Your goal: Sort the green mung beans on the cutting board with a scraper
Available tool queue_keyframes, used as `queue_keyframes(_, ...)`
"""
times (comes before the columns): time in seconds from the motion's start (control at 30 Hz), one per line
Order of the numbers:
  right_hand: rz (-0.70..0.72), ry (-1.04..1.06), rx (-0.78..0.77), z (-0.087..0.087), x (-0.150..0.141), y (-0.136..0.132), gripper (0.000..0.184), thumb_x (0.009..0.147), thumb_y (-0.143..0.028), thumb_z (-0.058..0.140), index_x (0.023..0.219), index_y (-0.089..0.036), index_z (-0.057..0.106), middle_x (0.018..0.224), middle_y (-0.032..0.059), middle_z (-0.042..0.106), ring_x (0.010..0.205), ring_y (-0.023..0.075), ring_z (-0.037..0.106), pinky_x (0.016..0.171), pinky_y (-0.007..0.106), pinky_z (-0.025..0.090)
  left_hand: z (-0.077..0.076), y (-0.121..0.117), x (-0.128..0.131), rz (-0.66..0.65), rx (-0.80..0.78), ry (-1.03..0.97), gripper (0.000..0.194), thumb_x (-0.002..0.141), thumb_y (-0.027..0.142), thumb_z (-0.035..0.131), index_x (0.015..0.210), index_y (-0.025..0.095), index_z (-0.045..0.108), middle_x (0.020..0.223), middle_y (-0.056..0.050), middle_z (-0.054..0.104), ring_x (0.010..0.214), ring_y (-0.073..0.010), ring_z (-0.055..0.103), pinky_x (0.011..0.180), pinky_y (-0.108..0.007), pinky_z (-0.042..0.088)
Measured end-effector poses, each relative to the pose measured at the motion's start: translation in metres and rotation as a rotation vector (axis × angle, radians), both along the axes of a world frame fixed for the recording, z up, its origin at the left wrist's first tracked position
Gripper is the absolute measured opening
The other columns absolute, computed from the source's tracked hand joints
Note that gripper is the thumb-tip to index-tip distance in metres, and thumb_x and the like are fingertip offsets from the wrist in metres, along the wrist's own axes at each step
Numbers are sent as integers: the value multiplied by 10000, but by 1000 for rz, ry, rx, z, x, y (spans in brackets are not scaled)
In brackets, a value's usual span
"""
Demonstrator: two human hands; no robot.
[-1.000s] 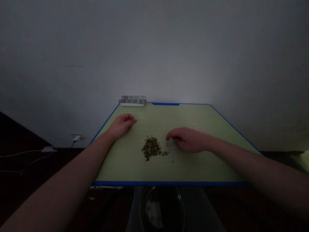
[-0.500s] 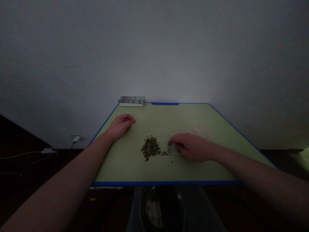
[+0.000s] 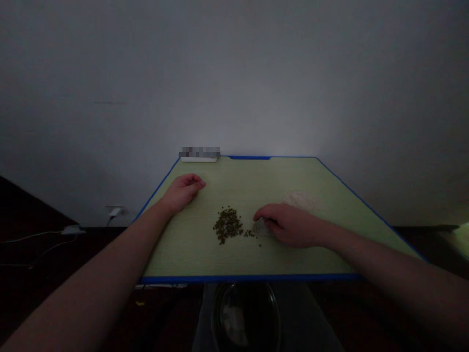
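On the left part of the table my left hand (image 3: 184,191) rests with its fingers curled in and the thumb near them; I see nothing between them. My right hand (image 3: 287,224) is closed around a clear, ridged plastic piece (image 3: 260,227) that touches the tabletop; the palm hides most of it. Just left of that piece lie a few stray green beans (image 3: 249,233). Between my hands is a loose heap of small green beans (image 3: 227,225). Behind my right hand spreads a pile of whitish grains (image 3: 302,200), too blurred to name.
The pale green table (image 3: 242,261) has a blue edge. A white object (image 3: 199,159), partly blurred out, stands at its back left corner by the wall. A round, shiny, dark bowl (image 3: 246,318) sits below the front edge. Cables and a plug (image 3: 115,211) are at left.
My right hand and the clear plastic piece have shifted very slightly left. My left hand and the bean heap look the same.
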State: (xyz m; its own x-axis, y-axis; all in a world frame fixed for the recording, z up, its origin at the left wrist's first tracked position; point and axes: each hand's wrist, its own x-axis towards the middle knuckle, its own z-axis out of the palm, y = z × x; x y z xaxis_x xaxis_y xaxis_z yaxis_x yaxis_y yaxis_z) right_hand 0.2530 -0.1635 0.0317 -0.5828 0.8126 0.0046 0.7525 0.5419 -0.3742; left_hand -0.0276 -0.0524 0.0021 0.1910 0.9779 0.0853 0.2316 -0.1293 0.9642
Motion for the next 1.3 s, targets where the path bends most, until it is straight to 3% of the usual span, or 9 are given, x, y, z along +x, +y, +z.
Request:
queue_keyframes(0.4, -229, -83, 103, -4, 2, 0, 352, 792, -115, 405, 1077, -159, 607, 1056, 108, 649, 939, 223, 589, 832, 334, 423, 2, -2, 1, -2, 2, 9, 190, 669, 333, 599, 711, 170, 512, 431, 79, 374, 362, -50, 321, 377, -199, 208)
queue_keyframes(0.83, -4, -9, 63, 1, -13, 12, 365, 770, -69, 409, 1057, -171, 610, 1044, 85, 638, 944, 182, 568, 853, 305, 408, 1, -1, 0, -15, -8, -7, 193, 666, 336, 605, 697, 173, 506, 442, 76, 376, 375, -51, 324, 386, -204, 213)
queue_keyframes(1.1, 0, -1, 21, 2, -4, -8, 397, 751, -54, 404, 1076, -161, 605, 1049, 95, 638, 961, 191, 566, 864, 320, 409, 3, -2, 2, -3, -12, -10, 187, 664, 324, 607, 686, 171, 502, 428, 82, 362, 365, -48, 310, 383, -202, 201)
queue_keyframes(1.3, -53, 34, 63, 1, -9, 0, 373, 764, -67, 406, 1065, -160, 607, 1051, 92, 639, 949, 187, 570, 860, 320, 414, 1, -1, 0, -5, -1, 5, 183, 664, 325, 600, 696, 170, 507, 436, 80, 371, 368, -50, 320, 386, -201, 204)
